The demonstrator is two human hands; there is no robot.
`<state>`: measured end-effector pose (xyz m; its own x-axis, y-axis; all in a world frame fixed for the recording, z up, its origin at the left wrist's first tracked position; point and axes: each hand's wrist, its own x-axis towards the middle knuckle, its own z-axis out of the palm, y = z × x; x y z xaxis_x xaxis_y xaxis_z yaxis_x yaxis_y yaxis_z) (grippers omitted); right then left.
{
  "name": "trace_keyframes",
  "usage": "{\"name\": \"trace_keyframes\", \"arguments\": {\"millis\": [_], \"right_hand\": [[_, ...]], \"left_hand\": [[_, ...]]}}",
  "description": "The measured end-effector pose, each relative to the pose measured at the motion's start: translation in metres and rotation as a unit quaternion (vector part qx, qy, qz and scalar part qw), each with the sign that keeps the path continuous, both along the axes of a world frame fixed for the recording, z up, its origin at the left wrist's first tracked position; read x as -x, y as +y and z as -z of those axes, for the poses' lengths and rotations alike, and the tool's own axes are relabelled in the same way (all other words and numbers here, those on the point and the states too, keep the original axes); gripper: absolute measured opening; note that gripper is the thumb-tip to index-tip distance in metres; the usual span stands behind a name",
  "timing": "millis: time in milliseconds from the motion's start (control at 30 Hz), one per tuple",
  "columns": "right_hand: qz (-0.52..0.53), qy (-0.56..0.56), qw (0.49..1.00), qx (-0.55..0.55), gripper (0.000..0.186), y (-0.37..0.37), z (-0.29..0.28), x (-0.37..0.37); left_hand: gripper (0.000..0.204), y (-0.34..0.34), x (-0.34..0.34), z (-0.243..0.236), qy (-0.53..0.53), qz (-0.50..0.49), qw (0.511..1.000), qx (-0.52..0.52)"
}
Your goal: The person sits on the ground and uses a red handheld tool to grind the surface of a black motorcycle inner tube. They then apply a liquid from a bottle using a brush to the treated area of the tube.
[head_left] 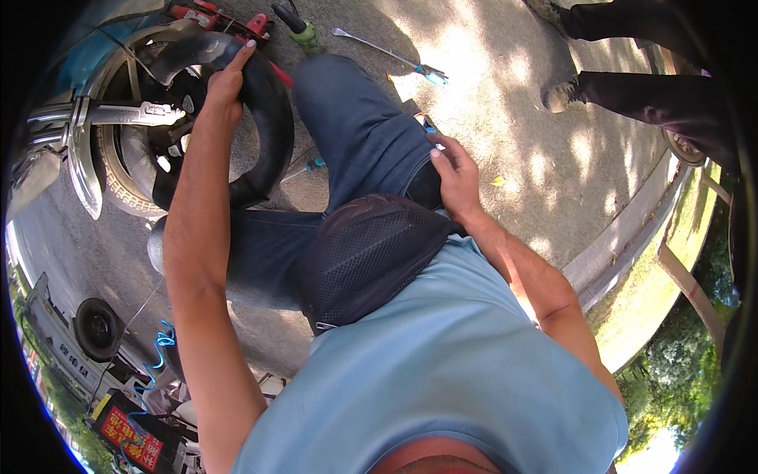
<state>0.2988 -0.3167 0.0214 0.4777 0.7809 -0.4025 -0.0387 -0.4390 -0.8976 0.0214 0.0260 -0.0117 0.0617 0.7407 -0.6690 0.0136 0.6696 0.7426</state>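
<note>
My left hand (228, 83) grips a black inner tube (268, 126) at its upper part, over a wheel with a pale-rimmed tyre (118, 182) at the upper left. A chrome part (126, 113) crosses in front of the wheel. My right hand (454, 174) is beside my right thigh, fingers curled; whatever lies in them is too small to name. A small blue item (425, 126) shows just beyond its fingertips. A red jack (253, 24) sits behind the tube, and a green tool (302, 31) stands near my right knee.
A wrench (363, 45) and blue-handled tool (433, 73) lie on the concrete (505, 197). Another person's dark-trousered legs (632, 95) are at upper right, beside a kerb (608, 245). At lower left are a spare wheel (99, 329), a coiled blue hose (164, 336) and a sign (130, 438).
</note>
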Motion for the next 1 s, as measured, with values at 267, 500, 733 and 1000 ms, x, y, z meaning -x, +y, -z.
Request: {"name": "trace_keyframes", "arguments": {"millis": [267, 500, 733, 1000], "right_hand": [[-0.487, -0.226, 0.841, 0.061, 0.083, -0.010, -0.072, -0.065], [-0.394, -0.355, 0.846, -0.057, 0.026, -0.031, -0.059, -0.045], [-0.439, -0.381, 0.812, 0.054, 0.022, 0.018, -0.050, -0.033], [-0.390, -0.174, 0.904, -0.033, 0.019, 0.184, -0.052, 0.014]], "left_hand": [[0.050, -0.008, 0.014, -0.006, -0.009, 0.016, 1.000, 0.015], [0.049, -0.006, 0.009, -0.006, -0.003, 0.007, 1.000, 0.029], [0.044, -0.013, 0.021, -0.027, -0.028, -0.008, 0.999, 0.012], [0.061, -0.066, 0.067, -0.083, 0.019, -0.033, 0.999, 0.011]]}}
